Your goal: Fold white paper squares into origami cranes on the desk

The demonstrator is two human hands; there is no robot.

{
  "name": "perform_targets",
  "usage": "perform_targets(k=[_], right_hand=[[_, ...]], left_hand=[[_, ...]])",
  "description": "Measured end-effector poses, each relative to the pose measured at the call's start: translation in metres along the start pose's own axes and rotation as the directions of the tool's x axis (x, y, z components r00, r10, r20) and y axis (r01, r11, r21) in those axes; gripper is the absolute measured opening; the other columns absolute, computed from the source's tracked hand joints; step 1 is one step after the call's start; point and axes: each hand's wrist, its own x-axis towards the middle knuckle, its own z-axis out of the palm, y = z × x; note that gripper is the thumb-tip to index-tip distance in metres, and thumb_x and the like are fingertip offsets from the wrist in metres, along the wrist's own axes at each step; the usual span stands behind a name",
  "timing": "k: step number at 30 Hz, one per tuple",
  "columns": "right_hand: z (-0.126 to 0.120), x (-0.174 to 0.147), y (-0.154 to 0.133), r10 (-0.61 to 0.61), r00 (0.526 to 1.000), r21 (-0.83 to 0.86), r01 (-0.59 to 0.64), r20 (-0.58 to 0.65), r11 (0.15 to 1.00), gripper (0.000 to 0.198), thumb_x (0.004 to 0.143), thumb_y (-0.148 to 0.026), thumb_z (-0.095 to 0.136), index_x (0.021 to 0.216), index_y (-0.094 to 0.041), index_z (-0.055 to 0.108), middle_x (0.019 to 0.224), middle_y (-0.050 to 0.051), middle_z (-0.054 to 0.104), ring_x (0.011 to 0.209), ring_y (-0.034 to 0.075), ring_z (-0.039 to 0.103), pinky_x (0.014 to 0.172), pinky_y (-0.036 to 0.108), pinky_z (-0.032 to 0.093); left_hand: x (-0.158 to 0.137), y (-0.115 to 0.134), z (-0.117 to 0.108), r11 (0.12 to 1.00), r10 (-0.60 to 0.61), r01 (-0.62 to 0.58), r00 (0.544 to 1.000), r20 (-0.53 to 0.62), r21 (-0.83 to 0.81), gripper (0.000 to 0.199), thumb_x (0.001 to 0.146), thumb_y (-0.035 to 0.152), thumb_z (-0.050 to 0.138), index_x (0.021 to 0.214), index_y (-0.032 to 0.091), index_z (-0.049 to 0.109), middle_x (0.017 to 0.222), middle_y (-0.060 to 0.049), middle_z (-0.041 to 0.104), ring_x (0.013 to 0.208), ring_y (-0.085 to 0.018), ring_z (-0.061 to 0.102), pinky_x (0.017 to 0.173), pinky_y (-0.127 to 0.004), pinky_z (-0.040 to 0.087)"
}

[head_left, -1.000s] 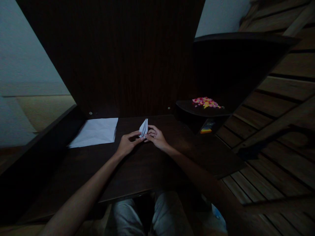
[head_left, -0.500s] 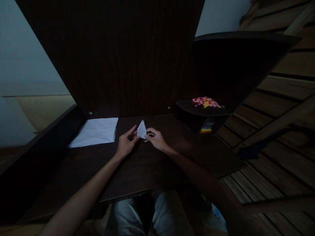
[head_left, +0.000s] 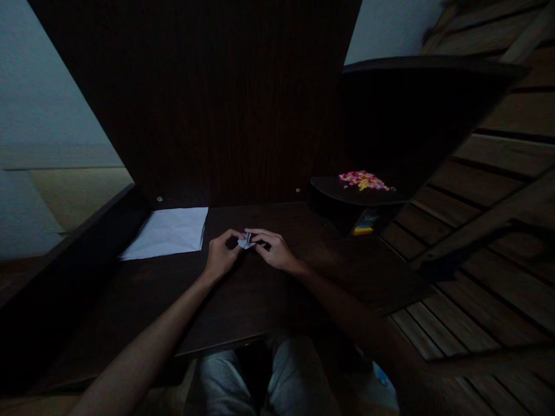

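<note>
A small folded white paper [head_left: 246, 243] is held between my two hands, low over the dark desk [head_left: 225, 300]. My left hand [head_left: 222, 252] pinches its left side between thumb and fingers. From the right, my right hand [head_left: 274, 249] grips the other side, with fingers reaching over the top of the paper. Part of the paper is hidden by the fingertips, and a narrow flap stands up in the middle. To the left of my left hand lies a stack of white paper sheets [head_left: 171, 232] with crease marks.
On the right, a corner shelf [head_left: 329, 186] bears a pile of small pink, red and yellow pieces [head_left: 363, 179]. Under it stands a small item with a rainbow-coloured edge [head_left: 364, 224]. A dark panel [head_left: 208, 115] rises behind the desk, and a low side board [head_left: 73, 242] bounds it on the left.
The folded paper stood as a tall pointed shape; now it looks lower and opened out, its points no longer upright. My right fingers have moved over its top. Both arms stay nearly in place.
</note>
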Motion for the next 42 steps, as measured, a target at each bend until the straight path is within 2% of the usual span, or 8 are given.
perform_targets(k=[3, 8, 16, 21, 24, 27, 33, 42], right_hand=[[0.001, -0.001, 0.003, 0.002, 0.998, -0.017, -0.003, -0.06, 1.0, 0.012, 0.083, -0.016, 0.057, 0.094, -0.02, 0.062, 0.109, 0.009, 0.067, 0.1, 0.019, 0.063, 0.079, 0.032, 0.053], [0.002, -0.001, 0.011, 0.184, 0.968, 0.048, -0.179, -0.169, 0.983, 0.028, 0.077, -0.024, 0.066, 0.103, -0.019, 0.059, 0.087, 0.002, 0.063, 0.073, 0.013, 0.06, 0.062, 0.023, 0.049], [0.003, 0.003, 0.016, 0.427, 0.904, 0.293, -0.407, -0.005, 0.865, 0.031, 0.073, -0.047, 0.07, 0.078, -0.017, 0.061, 0.064, -0.003, 0.056, 0.054, 0.01, 0.053, 0.05, 0.021, 0.044], [0.003, 0.004, 0.017, 0.429, 0.903, 0.339, -0.407, 0.01, 0.848, 0.03, 0.072, -0.044, 0.072, 0.075, -0.016, 0.061, 0.06, -0.003, 0.056, 0.049, 0.009, 0.053, 0.047, 0.021, 0.043], [0.003, 0.004, 0.018, 0.439, 0.898, 0.372, -0.4, -0.024, 0.838, 0.031, 0.073, -0.04, 0.071, 0.092, -0.016, 0.063, 0.062, -0.004, 0.057, 0.051, 0.01, 0.055, 0.046, 0.021, 0.046], [0.003, 0.004, 0.019, 0.447, 0.894, 0.422, -0.4, -0.014, 0.813, 0.05, 0.072, -0.036, 0.072, 0.117, -0.02, 0.057, 0.07, -0.004, 0.057, 0.059, 0.012, 0.059, 0.046, 0.022, 0.051], [0.003, 0.004, 0.018, 0.442, 0.893, 0.494, -0.422, 0.083, 0.76, 0.064, 0.073, -0.032, 0.071, 0.132, -0.025, 0.048, 0.078, -0.003, 0.056, 0.065, 0.013, 0.061, 0.05, 0.024, 0.056], [0.003, 0.005, 0.017, 0.427, 0.903, 0.496, -0.392, 0.045, 0.775, 0.053, 0.075, -0.035, 0.07, 0.123, -0.022, 0.052, 0.079, -0.002, 0.058, 0.059, 0.011, 0.061, 0.051, 0.025, 0.055]], left_hand=[[-0.001, -0.001, 0.002, 1.0, -0.003, 0.003, 0.999, 0.033, 0.012, 0.013, 0.074, 0.031, 0.065, 0.078, 0.018, 0.063, 0.084, -0.004, 0.071, 0.082, -0.02, 0.065, 0.078, -0.032, 0.051], [0.0, 0.003, 0.003, 0.999, -0.02, 0.023, 0.997, 0.075, -0.044, 0.02, 0.074, 0.035, 0.068, 0.084, 0.017, 0.063, 0.085, -0.003, 0.07, 0.082, -0.019, 0.065, 0.078, -0.031, 0.05], [0.002, 0.003, 0.005, 0.95, -0.161, 0.201, 0.971, 0.176, -0.238, 0.031, 0.067, 0.04, 0.076, 0.083, 0.016, 0.064, 0.074, -0.001, 0.068, 0.068, -0.016, 0.063, 0.064, -0.027, 0.051], [0.001, 0.005, 0.007, 0.881, -0.246, 0.313, 0.944, 0.22, -0.355, 0.045, 0.063, 0.036, 0.079, 0.096, 0.017, 0.055, 0.063, 0.005, 0.061, 0.057, -0.013, 0.061, 0.055, -0.024, 0.05], [0.0, 0.006, 0.009, 0.832, -0.264, 0.339, 0.938, 0.225, -0.438, 0.055, 0.062, 0.034, 0.079, 0.104, 0.02, 0.047, 0.066, 0.006, 0.061, 0.055, -0.012, 0.061, 0.051, -0.024, 0.052], [0.001, 0.003, 0.011, 0.816, -0.253, 0.325, 0.944, 0.21, -0.478, 0.054, 0.063, 0.032, 0.079, 0.104, 0.02, 0.046, 0.072, 0.005, 0.062, 0.057, -0.013, 0.063, 0.051, -0.025, 0.054], [0.003, -0.002, 0.01, 0.813, -0.243, 0.305, 0.952, 0.186, -0.495, 0.048, 0.066, 0.032, 0.077, 0.101, 0.019, 0.047, 0.083, 0.0, 0.065, 0.065, -0.015, 0.067, 0.057, -0.029, 0.058], [0.004, 0.002, 0.01, 0.778, -0.28, 0.342, 0.94, 0.196, -0.527, 0.047, 0.064, 0.031, 0.077, 0.1, 0.019, 0.049, 0.087, -0.002, 0.066, 0.074, -0.019, 0.068, 0.065, -0.035, 0.058]])
